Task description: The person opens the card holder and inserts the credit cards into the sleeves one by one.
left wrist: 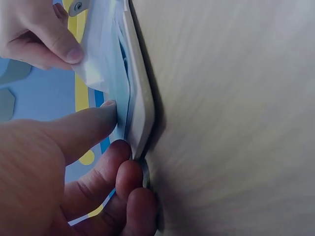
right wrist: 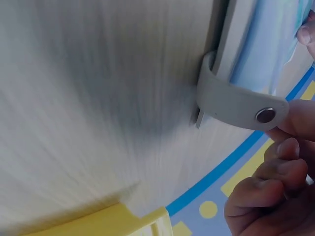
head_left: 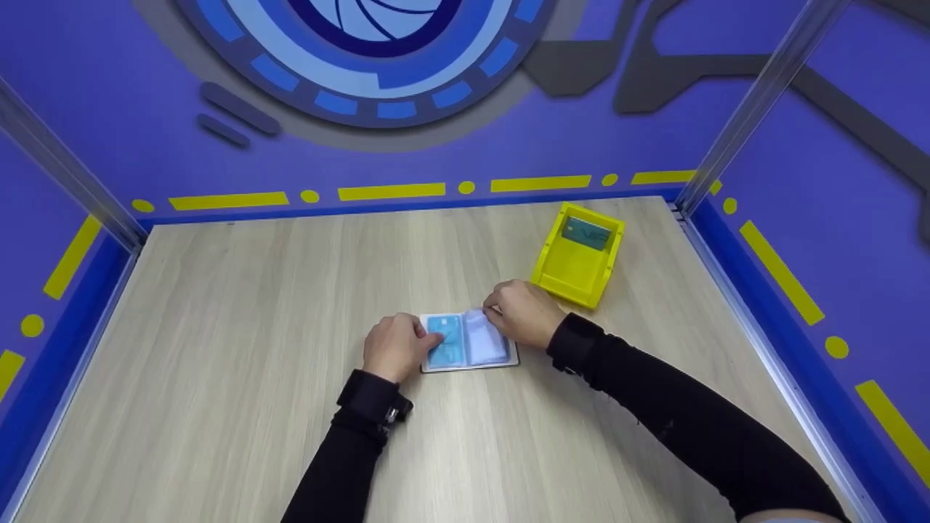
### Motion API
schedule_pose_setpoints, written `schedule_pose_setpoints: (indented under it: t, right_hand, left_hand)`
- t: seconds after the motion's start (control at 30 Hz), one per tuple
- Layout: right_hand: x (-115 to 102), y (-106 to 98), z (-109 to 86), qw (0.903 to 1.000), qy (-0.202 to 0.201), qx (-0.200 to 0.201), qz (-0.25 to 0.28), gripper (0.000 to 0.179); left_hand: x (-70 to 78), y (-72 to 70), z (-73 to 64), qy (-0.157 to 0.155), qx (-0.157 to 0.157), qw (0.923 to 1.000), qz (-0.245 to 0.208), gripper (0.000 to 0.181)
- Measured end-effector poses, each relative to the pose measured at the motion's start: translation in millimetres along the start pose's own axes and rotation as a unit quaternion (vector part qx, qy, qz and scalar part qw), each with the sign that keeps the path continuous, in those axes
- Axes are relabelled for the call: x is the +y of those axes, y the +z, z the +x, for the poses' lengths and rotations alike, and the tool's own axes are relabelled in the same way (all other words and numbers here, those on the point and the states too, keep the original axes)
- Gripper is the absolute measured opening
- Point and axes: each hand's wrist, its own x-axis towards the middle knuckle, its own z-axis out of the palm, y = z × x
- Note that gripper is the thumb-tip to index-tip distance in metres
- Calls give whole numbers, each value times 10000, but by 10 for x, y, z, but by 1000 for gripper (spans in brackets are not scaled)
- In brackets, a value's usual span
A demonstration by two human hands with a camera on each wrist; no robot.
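On my feed the card holder (head_left: pixel 466 350) lies open on the table (head_left: pixel 254 349), near the middle, clear pockets facing up. I have the left grip (head_left: pixel 394 347) pinching the holder's left edge: thumb pressed onto the left page, fingertips against the cover's rim. A light-blue card (head_left: pixel 447 354) sits in that page, partly under the thumb. My right grip (head_left: pixel 529 314) is closed too, thumb and finger pinching a clear sleeve (head_left: pixel 485 338) near its far right corner, the sleeve lifted at that side. From the right wrist I see a pale strap (right wrist: pixel 234 100) with a metal snap (right wrist: pixel 265 115) curving up from the holder's right end, close by those fingers. Just beyond the right grip, a yellow bin (head_left: pixel 575 271) stands apart from the holder, a dark green card (head_left: pixel 585 234) inside at its far end.
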Motion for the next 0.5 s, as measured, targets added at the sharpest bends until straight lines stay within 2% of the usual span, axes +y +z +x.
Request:
schedule_pose_setpoints:
  t: [0.07,0.13,0.3,0.43,0.5]
  right_hand:
    - [-11,-7,30,9987,312,-131,379,23]
    - [-17,-25,74,9935,672,-367,841,24]
    - [-79,-127,154,9712,1439,-973,1629,26]
    - [-145,-180,171,9589,1726,-1114,1959,31]
    - [-169,-186,181,9563,1774,-1080,2058,32]
  left_hand:
    - [-3,-7,4,-25,-15,10000,10,39]
    - [-7,-15,7,-40,-22,10000,15,39]
    - [-15,-28,7,-35,-25,10000,-26,38]
    - [-8,-34,17,-97,-35,9999,-76,34]
    - [2,-35,27,-111,-13,9999,-78,31]
